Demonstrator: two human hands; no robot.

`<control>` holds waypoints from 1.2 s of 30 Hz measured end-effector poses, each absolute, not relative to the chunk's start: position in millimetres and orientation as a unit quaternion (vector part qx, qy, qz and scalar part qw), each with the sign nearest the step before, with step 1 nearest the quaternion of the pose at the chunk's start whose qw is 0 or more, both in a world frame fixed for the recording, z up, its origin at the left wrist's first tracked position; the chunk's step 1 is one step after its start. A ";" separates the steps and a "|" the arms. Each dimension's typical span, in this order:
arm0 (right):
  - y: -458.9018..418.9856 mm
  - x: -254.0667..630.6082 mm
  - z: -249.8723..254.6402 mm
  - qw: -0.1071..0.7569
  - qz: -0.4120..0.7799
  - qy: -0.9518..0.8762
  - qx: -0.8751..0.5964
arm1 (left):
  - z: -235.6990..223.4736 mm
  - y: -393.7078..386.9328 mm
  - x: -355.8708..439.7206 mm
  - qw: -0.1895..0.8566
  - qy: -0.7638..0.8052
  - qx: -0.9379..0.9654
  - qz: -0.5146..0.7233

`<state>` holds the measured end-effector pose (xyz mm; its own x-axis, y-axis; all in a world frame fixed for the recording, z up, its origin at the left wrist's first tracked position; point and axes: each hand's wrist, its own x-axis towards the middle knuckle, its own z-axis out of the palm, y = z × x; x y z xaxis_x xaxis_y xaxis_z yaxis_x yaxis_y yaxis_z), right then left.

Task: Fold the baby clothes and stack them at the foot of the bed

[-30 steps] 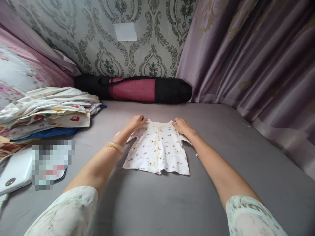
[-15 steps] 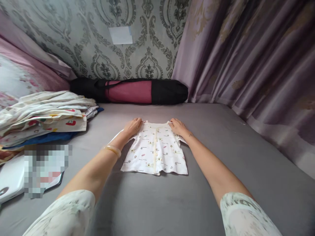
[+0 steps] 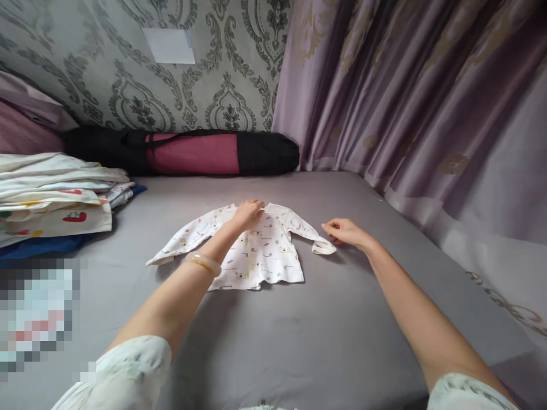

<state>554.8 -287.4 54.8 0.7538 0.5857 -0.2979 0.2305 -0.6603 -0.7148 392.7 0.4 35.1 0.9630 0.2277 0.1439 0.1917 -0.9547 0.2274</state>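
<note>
A small white baby shirt (image 3: pixel 276 250) with tiny printed motifs lies front up on the grey sheet, its sleeves spread to both sides. My left hand (image 3: pixel 250 213) is at the middle of the neckline, fingers bent down on the collar, and its forearm covers part of the shirt's left half. My right hand (image 3: pixel 345 232) hovers by the right cuff (image 3: pixel 323 247), fingers loosely curled with thumb and forefinger a little apart. Nothing shows between those fingers. A pale bangle (image 3: pixel 204 263) circles my left wrist.
Folded clothes (image 3: pixel 51 199) are stacked at the left. Behind the shirt, a black and dark-pink rolled bag (image 3: pixel 192 154) lies along the patterned wall. Purple curtains (image 3: pixel 363 85) hang on the right. A blurred-out item (image 3: pixel 36 313) is at the lower left.
My left hand has moved from the left shoulder to the middle of the collar. My right hand has left the right shoulder for the cuff. Both sleeves now show spread out; the view has shifted right.
</note>
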 end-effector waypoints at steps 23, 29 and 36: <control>-296.5 516.4 65.1 -0.084 -0.168 -0.493 -0.849 | -13.7 -60.9 426.6 0.141 0.083 0.978 0.130; -330.8 521.3 51.3 -0.117 -0.076 -0.490 -0.860 | -7.6 -64.8 422.7 0.125 0.090 0.983 0.096; -318.7 547.1 52.2 0.009 0.033 -0.314 -0.949 | -7.3 -63.7 421.3 0.131 0.092 0.982 0.099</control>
<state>547.1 -318.7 52.2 0.8008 0.5962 -0.0574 0.5950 -0.8028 -0.0384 421.3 -63.7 -7.3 0.9634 0.2071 0.1703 0.1551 -0.9486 0.2759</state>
